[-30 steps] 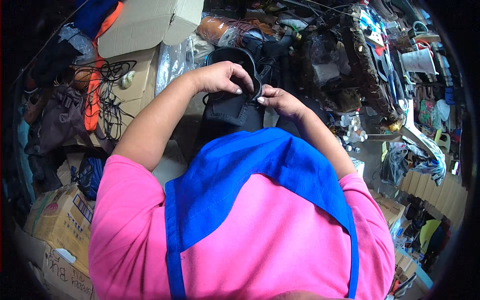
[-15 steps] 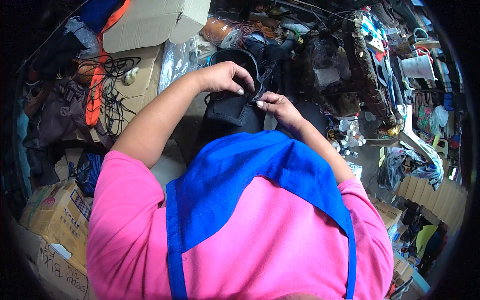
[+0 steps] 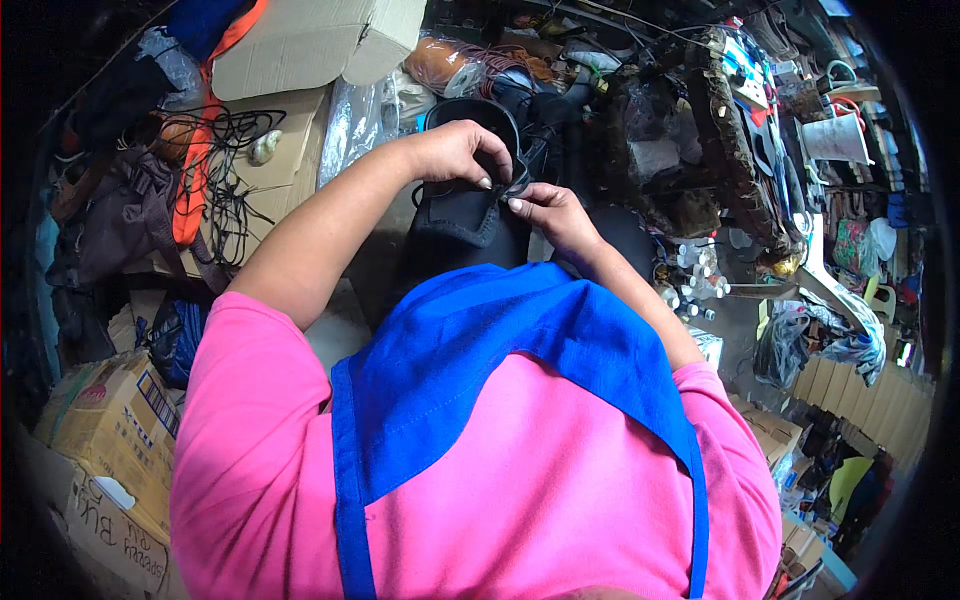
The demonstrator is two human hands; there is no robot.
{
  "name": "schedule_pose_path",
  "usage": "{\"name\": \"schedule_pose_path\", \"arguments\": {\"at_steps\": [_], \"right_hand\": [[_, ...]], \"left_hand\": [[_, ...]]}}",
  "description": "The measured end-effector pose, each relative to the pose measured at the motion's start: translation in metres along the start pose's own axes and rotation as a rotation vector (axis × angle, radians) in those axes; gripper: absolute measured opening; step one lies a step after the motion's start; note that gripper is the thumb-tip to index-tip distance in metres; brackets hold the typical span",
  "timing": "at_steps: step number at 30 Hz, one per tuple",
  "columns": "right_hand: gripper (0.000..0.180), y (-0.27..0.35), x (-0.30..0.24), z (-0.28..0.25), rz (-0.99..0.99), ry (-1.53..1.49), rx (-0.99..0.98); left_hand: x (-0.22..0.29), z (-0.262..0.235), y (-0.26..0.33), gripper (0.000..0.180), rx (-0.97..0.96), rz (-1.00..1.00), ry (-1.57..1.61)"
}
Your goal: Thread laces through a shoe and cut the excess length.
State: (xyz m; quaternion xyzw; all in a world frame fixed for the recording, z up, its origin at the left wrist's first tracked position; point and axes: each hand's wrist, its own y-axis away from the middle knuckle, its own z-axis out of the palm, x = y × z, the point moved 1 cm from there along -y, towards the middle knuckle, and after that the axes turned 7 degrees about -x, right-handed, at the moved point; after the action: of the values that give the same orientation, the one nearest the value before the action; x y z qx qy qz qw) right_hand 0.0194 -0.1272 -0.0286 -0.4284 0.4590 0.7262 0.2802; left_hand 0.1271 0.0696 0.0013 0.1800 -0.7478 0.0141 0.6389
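Black boot (image 3: pixel 462 205): I see it upright in front of my chest, above the blue apron (image 3: pixel 500 370).
Left hand (image 3: pixel 455 152): my grip is pinching the boot's lace at its top.
Right hand (image 3: pixel 548 210): pinching the same lace, fingertips almost meeting the left.
Surroundings: cardboard box (image 3: pixel 300 45) beyond, black cables (image 3: pixel 225 160) to the left.

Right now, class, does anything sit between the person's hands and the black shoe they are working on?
Nothing visible does. The left hand and right hand are both already on the black shoe, fingers pinching its lace near the opening.
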Motion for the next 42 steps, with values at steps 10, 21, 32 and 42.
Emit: {"name": "schedule_pose_path", "arguments": {"at_steps": [10, 21, 32, 42], "right_hand": [[0.013, 0.009, -0.005, -0.004, -0.092, 0.223, 0.18], [0.052, 0.009, -0.026, 0.016, -0.573, 0.717, 0.397], [0.083, -0.022, -0.014, 0.019, -0.224, 0.919, 0.231], [0.092, -0.031, 0.001, 0.006, -0.121, 0.807, 0.172]], "left_hand": [[0.006, 0.002, 0.003, 0.023, 0.061, -0.041, 0.052], [0.046, 0.049, 0.036, 0.033, 0.716, -0.02, -0.835], [0.046, 0.044, 0.048, 0.011, 0.256, -0.277, -0.966], [0.042, 0.015, 0.127, 0.005, 0.898, -0.045, 0.095]]}}
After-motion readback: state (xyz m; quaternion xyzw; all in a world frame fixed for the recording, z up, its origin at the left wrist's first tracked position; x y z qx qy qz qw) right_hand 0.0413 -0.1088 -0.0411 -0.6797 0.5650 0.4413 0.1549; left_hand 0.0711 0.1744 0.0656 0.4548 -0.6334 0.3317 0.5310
